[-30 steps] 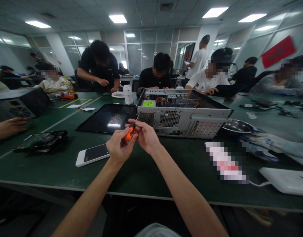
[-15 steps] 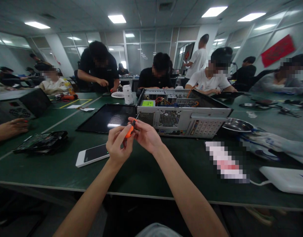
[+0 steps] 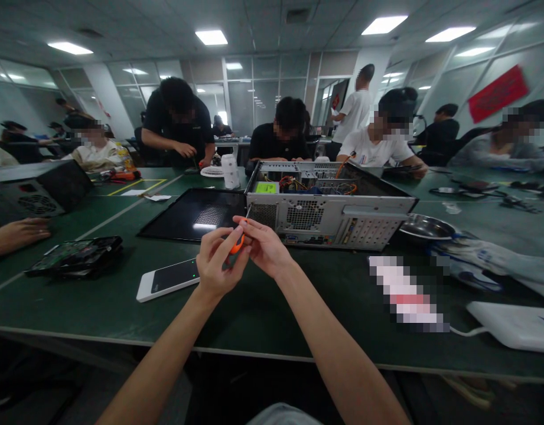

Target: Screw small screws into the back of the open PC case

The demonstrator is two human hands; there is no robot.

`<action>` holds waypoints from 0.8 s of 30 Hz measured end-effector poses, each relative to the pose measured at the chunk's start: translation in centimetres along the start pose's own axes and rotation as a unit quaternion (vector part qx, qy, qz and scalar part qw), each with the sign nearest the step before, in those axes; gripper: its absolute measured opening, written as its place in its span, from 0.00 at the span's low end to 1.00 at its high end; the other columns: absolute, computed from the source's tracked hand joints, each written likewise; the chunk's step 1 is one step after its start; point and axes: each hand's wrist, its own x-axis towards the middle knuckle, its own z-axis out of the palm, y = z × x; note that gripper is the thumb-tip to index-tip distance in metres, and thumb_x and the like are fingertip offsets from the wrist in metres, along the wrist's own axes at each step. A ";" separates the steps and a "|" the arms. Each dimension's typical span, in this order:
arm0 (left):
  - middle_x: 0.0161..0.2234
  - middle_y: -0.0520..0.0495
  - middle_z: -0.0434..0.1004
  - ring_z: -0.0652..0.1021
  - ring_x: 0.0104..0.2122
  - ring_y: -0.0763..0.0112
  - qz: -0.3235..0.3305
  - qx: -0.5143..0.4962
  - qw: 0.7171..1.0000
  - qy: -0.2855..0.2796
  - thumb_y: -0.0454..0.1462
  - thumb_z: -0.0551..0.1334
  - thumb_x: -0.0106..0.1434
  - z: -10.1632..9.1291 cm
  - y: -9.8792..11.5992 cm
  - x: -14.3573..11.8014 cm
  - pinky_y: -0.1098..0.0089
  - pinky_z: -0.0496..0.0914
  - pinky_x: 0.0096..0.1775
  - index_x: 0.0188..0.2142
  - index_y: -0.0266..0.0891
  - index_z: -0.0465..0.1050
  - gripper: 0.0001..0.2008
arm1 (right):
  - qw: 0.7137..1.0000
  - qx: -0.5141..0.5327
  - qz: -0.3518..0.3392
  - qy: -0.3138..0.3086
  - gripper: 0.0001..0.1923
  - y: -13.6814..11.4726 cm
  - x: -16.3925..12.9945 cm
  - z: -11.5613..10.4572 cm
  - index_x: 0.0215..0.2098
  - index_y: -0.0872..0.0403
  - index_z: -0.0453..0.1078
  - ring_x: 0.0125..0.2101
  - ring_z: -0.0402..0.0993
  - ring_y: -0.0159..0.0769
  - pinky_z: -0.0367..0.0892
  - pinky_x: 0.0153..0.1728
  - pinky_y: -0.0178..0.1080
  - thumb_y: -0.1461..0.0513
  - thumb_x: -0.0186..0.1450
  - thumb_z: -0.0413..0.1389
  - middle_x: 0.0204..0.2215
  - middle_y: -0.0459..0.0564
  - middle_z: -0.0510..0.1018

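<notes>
An orange and black screwdriver (image 3: pixel 237 244) stands between my hands, its thin shaft pointing up toward the left rear corner of an open computer case (image 3: pixel 329 203). Fingers of my left hand (image 3: pixel 216 262) are closed round its handle. My right hand (image 3: pixel 269 251) pinches the upper part of the screwdriver, and its fingers cover much of it. Whether the tip touches a screw on the case I cannot tell. The case lies on its side with its rear panel toward me; coloured cables and a green label (image 3: pixel 266 187) show inside.
A black side panel (image 3: pixel 196 215) lies left of the case. Nearer me are a white device with a dark screen (image 3: pixel 169 280) and stacked circuit boards (image 3: pixel 74 257). To the right are a metal bowl (image 3: pixel 426 227) and a white box (image 3: pixel 515 324). Another person's hand (image 3: pixel 19 236) rests at left.
Both my hands have shifted slightly right with the screwdriver. The fingers of my right hand now cover more of its black part. The case has stayed in place.
</notes>
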 end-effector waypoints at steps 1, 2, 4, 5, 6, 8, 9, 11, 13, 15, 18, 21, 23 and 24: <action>0.49 0.41 0.75 0.78 0.41 0.65 0.003 -0.006 1.000 0.004 0.37 0.68 0.63 0.0 0.0 0.0 0.67 0.77 0.37 0.60 0.44 0.71 0.25 | 1.000 0.000 0.000 -0.003 0.12 0.0 0.0 0.0 0.36 0.54 0.79 0.24 0.73 0.25 0.68 0.25 0.28 0.63 0.54 0.71 0.25 0.41 0.79; 0.49 0.40 0.74 0.78 0.41 0.64 0.007 -0.011 1.000 0.009 0.38 0.69 0.62 -0.1 0.1 0.1 0.66 0.77 0.37 0.60 0.43 0.71 0.26 | 1.000 0.001 0.000 -0.007 0.12 0.0 -0.1 0.0 0.37 0.55 0.79 0.24 0.74 0.26 0.70 0.26 0.29 0.63 0.55 0.71 0.25 0.41 0.79; 0.49 0.38 0.73 0.77 0.43 0.62 0.012 -0.020 1.000 0.020 0.40 0.69 0.62 -0.1 0.1 0.3 0.66 0.77 0.36 0.61 0.42 0.69 0.28 | 1.000 0.001 -0.002 -0.012 0.12 0.2 0.0 0.0 0.37 0.56 0.79 0.25 0.75 0.27 0.72 0.28 0.29 0.62 0.55 0.71 0.26 0.43 0.80; 0.49 0.38 0.73 0.77 0.43 0.61 0.014 -0.025 0.999 0.023 0.41 0.68 0.63 -0.1 0.1 0.3 0.66 0.76 0.35 0.62 0.41 0.69 0.29 | 1.000 0.001 -0.001 -0.012 0.12 0.3 0.0 0.0 0.37 0.56 0.79 0.25 0.76 0.27 0.72 0.29 0.29 0.62 0.56 0.71 0.27 0.43 0.81; 0.49 0.38 0.72 0.77 0.44 0.61 0.014 -0.031 0.999 0.024 0.42 0.68 0.63 -0.2 0.2 0.4 0.67 0.76 0.34 0.62 0.40 0.68 0.29 | 1.000 0.000 0.001 -0.011 0.11 0.4 0.0 0.0 0.37 0.56 0.79 0.26 0.76 0.27 0.73 0.29 0.29 0.62 0.56 0.71 0.27 0.43 0.81; 0.49 0.38 0.72 0.77 0.44 0.61 0.013 -0.038 0.999 0.023 0.42 0.67 0.63 -0.1 0.1 0.3 0.68 0.76 0.33 0.62 0.40 0.67 0.29 | 1.000 -0.001 0.006 -0.008 0.11 0.4 0.0 0.1 0.37 0.55 0.78 0.26 0.77 0.27 0.74 0.29 0.29 0.63 0.57 0.71 0.27 0.43 0.81; 0.49 0.38 0.72 0.77 0.45 0.60 0.010 -0.035 0.999 0.020 0.42 0.67 0.63 -0.1 0.0 0.2 0.68 0.76 0.33 0.62 0.40 0.67 0.29 | 1.000 -0.001 0.009 -0.008 0.11 0.4 0.0 0.1 0.37 0.55 0.78 0.26 0.77 0.27 0.74 0.29 0.28 0.63 0.57 0.71 0.27 0.43 0.81; 0.49 0.38 0.72 0.77 0.45 0.61 0.003 -0.021 1.000 0.007 0.42 0.67 0.63 0.0 -0.1 -0.1 0.67 0.77 0.35 0.61 0.40 0.67 0.27 | 1.000 -0.001 0.010 -0.004 0.10 0.3 0.0 0.1 0.37 0.56 0.78 0.25 0.76 0.26 0.73 0.28 0.28 0.63 0.58 0.71 0.26 0.43 0.81; 0.49 0.39 0.72 0.78 0.44 0.61 -0.010 -0.010 1.000 -0.005 0.41 0.67 0.63 0.1 -0.3 -0.4 0.66 0.78 0.36 0.60 0.40 0.67 0.27 | 1.000 -0.001 0.009 0.002 0.10 0.1 0.0 0.1 0.38 0.56 0.77 0.25 0.76 0.26 0.73 0.28 0.28 0.63 0.59 0.70 0.26 0.43 0.81; 0.49 0.39 0.72 0.78 0.43 0.62 -0.018 -0.009 1.000 -0.012 0.41 0.67 0.63 0.1 -0.3 -0.5 0.65 0.79 0.37 0.60 0.40 0.67 0.27 | 1.000 -0.003 0.007 0.009 0.09 -0.1 0.0 0.0 0.38 0.55 0.77 0.25 0.77 0.27 0.73 0.28 0.28 0.64 0.60 0.69 0.26 0.43 0.81; 0.48 0.40 0.73 0.78 0.43 0.62 -0.013 -0.016 1.000 -0.008 0.40 0.67 0.62 0.1 -0.1 -0.4 0.64 0.79 0.38 0.60 0.41 0.67 0.27 | 1.000 -0.005 0.009 0.010 0.07 -0.1 0.1 -0.2 0.39 0.55 0.77 0.25 0.76 0.27 0.74 0.30 0.30 0.64 0.62 0.67 0.26 0.43 0.81; 0.47 0.41 0.72 0.77 0.42 0.62 -0.011 -0.016 1.000 -0.007 0.40 0.67 0.63 0.0 0.1 -0.1 0.65 0.78 0.37 0.59 0.41 0.67 0.26 | 1.000 -0.007 0.009 0.010 0.07 0.0 0.2 -0.4 0.39 0.55 0.78 0.25 0.76 0.27 0.74 0.31 0.30 0.64 0.62 0.66 0.26 0.43 0.81; 0.47 0.40 0.72 0.77 0.40 0.64 -0.013 -0.023 1.000 -0.006 0.40 0.67 0.63 -0.1 0.1 0.0 0.67 0.77 0.34 0.60 0.42 0.67 0.27 | 1.000 -0.012 0.006 0.013 0.07 0.2 0.3 -0.5 0.40 0.55 0.78 0.25 0.76 0.27 0.74 0.31 0.30 0.64 0.63 0.65 0.26 0.43 0.80; 0.48 0.40 0.72 0.77 0.39 0.65 -0.013 -0.030 0.999 -0.005 0.40 0.67 0.63 -0.1 0.1 0.0 0.69 0.76 0.32 0.60 0.42 0.67 0.27 | 1.000 -0.016 0.004 0.014 0.07 0.2 0.3 -0.5 0.40 0.55 0.78 0.25 0.76 0.27 0.73 0.30 0.30 0.64 0.63 0.65 0.27 0.43 0.80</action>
